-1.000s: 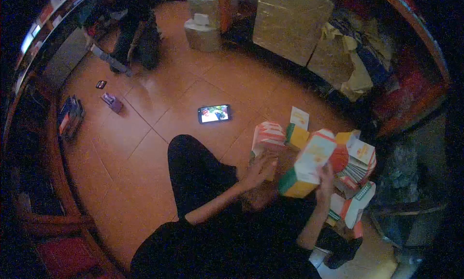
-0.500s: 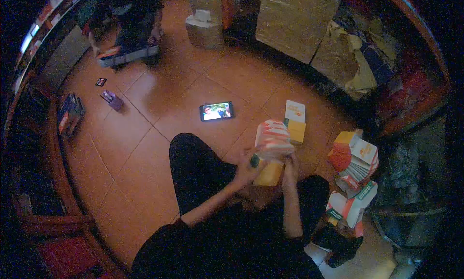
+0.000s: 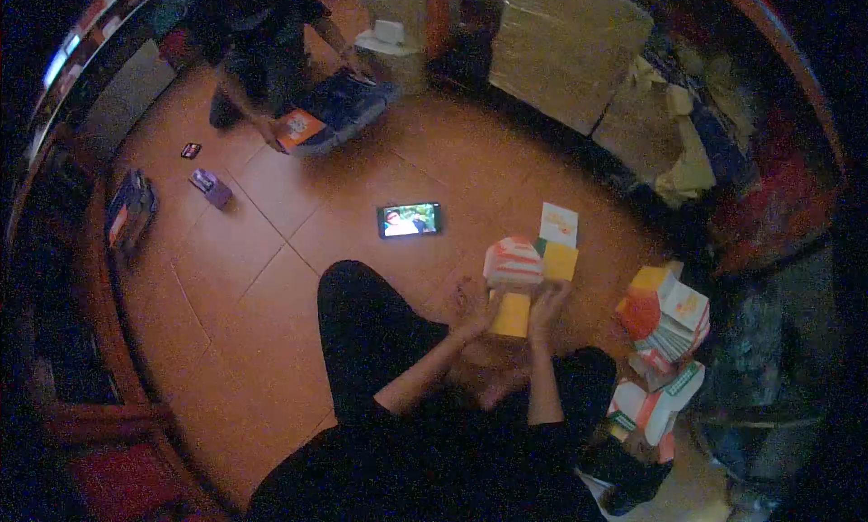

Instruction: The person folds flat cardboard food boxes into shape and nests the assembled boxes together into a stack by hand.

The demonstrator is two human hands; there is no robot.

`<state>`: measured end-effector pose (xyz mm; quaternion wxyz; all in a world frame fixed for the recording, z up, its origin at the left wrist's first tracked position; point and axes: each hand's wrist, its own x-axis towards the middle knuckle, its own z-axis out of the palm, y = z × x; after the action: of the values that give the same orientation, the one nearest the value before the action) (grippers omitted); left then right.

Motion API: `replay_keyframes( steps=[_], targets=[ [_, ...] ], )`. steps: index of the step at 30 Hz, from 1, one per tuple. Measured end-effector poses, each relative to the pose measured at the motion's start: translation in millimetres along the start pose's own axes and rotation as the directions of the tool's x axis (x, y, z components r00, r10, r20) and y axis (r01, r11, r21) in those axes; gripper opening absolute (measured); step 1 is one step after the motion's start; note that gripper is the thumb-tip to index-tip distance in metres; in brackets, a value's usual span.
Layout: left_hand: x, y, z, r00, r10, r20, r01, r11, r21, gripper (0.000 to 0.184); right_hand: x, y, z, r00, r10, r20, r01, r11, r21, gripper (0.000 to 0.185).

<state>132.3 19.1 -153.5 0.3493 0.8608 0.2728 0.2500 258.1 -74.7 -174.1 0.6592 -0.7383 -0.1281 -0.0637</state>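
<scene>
Low in front of my lap, my left hand (image 3: 477, 316) and my right hand (image 3: 546, 312) grip the two sides of a small carton (image 3: 510, 316) with a yellow face. Red-and-white striped flaps (image 3: 514, 262) fan out at its far end. Both hands are somewhat blurred, with fingers against the carton's edges. Just beyond my right hand, a white and yellow carton (image 3: 560, 222) lies on the floor. More folded cartons (image 3: 680, 307) are piled to the right of my knee.
A phone (image 3: 410, 220) with a lit screen lies on the tiled floor. At the upper left, another person (image 3: 262, 52) handles a dark flat bundle (image 3: 348, 111). A purple box (image 3: 211, 188) is at the left; a large wrapped box (image 3: 570, 47) stands at the back.
My right hand has left the larger white carton and joined my left at the yellow-faced one. The other person's bundle has moved right and nearer.
</scene>
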Motion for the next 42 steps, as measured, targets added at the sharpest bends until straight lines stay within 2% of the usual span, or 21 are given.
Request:
replay_keyframes(
  steps=[1,4,6,8,10,12,15,16,19,21,23,25,26,28,29,31,34,36,39,40,42],
  targets=[
    [4,2,-8,0.995,0.089,-0.036,-0.091,0.994,-0.064,0.055,13,-31,-7,0.996,-0.071,-0.052,0.066,0.993,-0.103,0.036],
    [16,31,-43,0.881,-0.249,0.403,0.329,0.933,-0.142,0.054,60,-64,-9,0.981,-0.171,-0.088,0.141,0.95,-0.278,0.036],
    [4,6,2,0.967,-0.235,0.094,0.228,0.97,0.081,0.052,96,-35,-11,0.985,-0.145,0.094,0.173,0.861,-0.478,0.036],
    [15,20,-27,0.949,-0.24,0.202,0.242,0.97,0.013,0.052,129,8,-14,0.915,-0.05,0.401,0.298,0.752,-0.588,0.036],
    [20,34,-50,0.92,-0.236,0.313,0.265,0.963,-0.053,0.052,135,32,-16,0.82,0.06,0.569,0.297,0.806,-0.512,0.037],
    [8,35,-55,0.955,-0.221,0.197,0.224,0.975,0.008,0.05,123,31,-17,0.752,0.264,0.604,-0.008,0.92,-0.392,0.039],
    [4,22,-43,0.973,-0.176,0.15,0.174,0.984,0.025,0.052,93,49,-42,0.87,0.167,0.463,0.072,0.887,-0.455,0.044],
    [6,18,-39,0.972,-0.179,0.151,0.177,0.984,0.027,0.052,81,46,-49,0.931,0.079,0.357,-0.017,0.984,-0.175,0.049],
    [2,13,-29,0.878,-0.371,0.302,0.407,0.911,-0.065,0.055,56,10,-61,0.993,-0.036,0.112,0.014,0.981,0.195,0.059],
    [-8,15,-23,0.994,-0.077,-0.075,0.087,0.986,0.143,0.057,50,-18,-81,0.995,-0.101,-0.004,0.099,0.961,0.257,0.064],
    [-11,11,-13,0.952,0.096,-0.291,0.006,0.943,0.332,0.054,52,-31,-114,0.977,0.044,0.208,-0.069,0.991,0.114,0.063],
    [-9,10,-11,0.908,0.156,-0.388,0.02,0.91,0.413,0.051,29,-90,-124,0.964,0.115,0.24,-0.189,0.93,0.315,0.06],
    [-9,11,-14,0.922,0.253,-0.294,-0.01,0.773,0.635,0.047,14,-121,-125,0.945,0.189,0.268,-0.303,0.815,0.494,0.056],
    [-8,20,-31,0.93,0.323,-0.177,-0.048,0.582,0.811,0.045,-4,-138,-125,0.892,0.261,0.369,-0.43,0.741,0.516,0.053],
    [-7,32,-45,0.989,0.067,-0.133,-0.028,0.96,0.278,0.043,-14,-140,-122,0.86,0.288,0.421,-0.484,0.722,0.494,0.052],
    [-4,39,-62,0.992,-0.107,0.067,0.124,0.926,-0.357,0.042,-26,-129,-104,0.801,0.337,0.495,-0.554,0.732,0.398,0.049],
    [0,35,-64,0.961,-0.139,0.239,0.249,0.811,-0.529,0.04,-31,-113,-76,0.759,0.363,0.54,-0.584,0.746,0.32,0.045],
    [1,14,-44,0.868,-0.387,0.31,0.49,0.569,-0.66,0.038,-28,-113,-57,0.753,0.364,0.549,-0.584,0.753,0.302,0.044],
    [0,-17,-39,0.846,-0.435,0.309,0.52,0.54,-0.662,0.039,-22,-108,-37,0.795,0.315,0.519,-0.492,0.835,0.246,0.043],
    [0,-16,-41,0.846,-0.433,0.311,0.519,0.54,-0.662,0.039,-20,-92,-34,0.812,0.318,0.49,-0.476,0.847,0.239,0.046],
    [-1,14,-64,0.936,-0.176,0.305,0.348,0.601,-0.719,0.049,-18,-84,-35,0.83,0.323,0.455,-0.459,0.859,0.226,0.05]
  ],
)
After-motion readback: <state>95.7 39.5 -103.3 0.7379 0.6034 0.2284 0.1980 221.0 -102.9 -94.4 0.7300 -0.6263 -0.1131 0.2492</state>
